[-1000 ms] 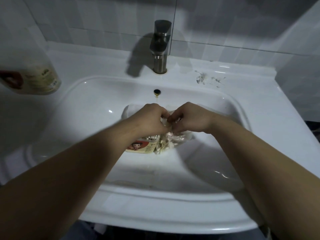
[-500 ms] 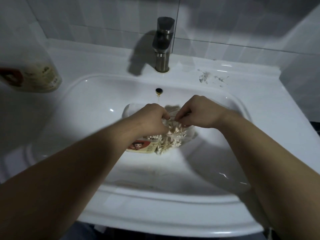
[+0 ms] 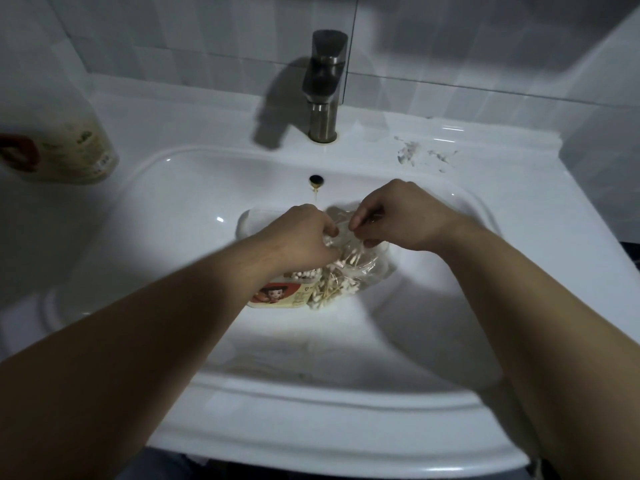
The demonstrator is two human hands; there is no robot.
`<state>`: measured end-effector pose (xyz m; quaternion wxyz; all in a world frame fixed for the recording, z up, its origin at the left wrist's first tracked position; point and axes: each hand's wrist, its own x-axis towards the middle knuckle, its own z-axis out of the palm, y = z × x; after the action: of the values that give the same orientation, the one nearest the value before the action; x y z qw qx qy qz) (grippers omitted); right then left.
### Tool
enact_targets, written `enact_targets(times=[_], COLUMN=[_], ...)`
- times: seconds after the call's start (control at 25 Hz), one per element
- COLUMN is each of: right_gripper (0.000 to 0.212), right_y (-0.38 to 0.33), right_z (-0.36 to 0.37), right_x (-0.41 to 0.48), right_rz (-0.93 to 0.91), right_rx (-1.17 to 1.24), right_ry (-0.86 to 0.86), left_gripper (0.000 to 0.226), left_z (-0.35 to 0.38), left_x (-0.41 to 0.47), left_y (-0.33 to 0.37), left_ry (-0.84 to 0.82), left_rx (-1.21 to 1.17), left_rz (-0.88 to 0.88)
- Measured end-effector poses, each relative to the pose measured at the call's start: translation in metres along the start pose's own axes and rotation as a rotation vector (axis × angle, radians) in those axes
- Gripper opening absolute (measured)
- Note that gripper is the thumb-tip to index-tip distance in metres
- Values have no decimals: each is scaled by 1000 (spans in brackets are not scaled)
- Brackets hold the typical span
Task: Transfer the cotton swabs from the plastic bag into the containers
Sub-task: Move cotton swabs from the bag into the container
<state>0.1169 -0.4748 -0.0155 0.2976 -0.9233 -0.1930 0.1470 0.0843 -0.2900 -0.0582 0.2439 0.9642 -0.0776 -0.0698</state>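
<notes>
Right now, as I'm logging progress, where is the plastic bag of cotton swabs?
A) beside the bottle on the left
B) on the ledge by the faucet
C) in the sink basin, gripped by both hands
C: the left hand and right hand pinch the plastic bag down inside the sink basin.

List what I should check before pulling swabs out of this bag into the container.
1. Grip: left hand and right hand both pinch the plastic bag at its top: ok.
2. Bag mouth open: film is bunched between the fingers: cannot tell.
3. Load: cotton swabs show through the bag: ok.
4. Target near: labelled container lies beside the bag, under the left wrist: ok.
5. Container open: hidden by the wrist: cannot tell.
6. Water off: no stream from the faucet: ok.
</notes>
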Motion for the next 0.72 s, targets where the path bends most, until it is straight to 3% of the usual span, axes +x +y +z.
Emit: enact_targets(times=[0.24,0.4,0.56,0.72], right_gripper=[17,18,19,17], right_y=[6,8,6,5], right_z=[-2,-2,-2,0], right_x=[6,10,10,12], right_rz=[-49,-75,-81,-98], right_rx=[165,261,334,441], right_ry=[76,113,177,222], left_gripper=[8,22,53,41], left_z=[5,3,7,8], left_x=[-1,-4,-4,-5], left_y=[5,13,18,24], left_ry=[162,183,169,113], left_rx=[-169,-226,-347,-277], left_rz=[167,161,84,115])
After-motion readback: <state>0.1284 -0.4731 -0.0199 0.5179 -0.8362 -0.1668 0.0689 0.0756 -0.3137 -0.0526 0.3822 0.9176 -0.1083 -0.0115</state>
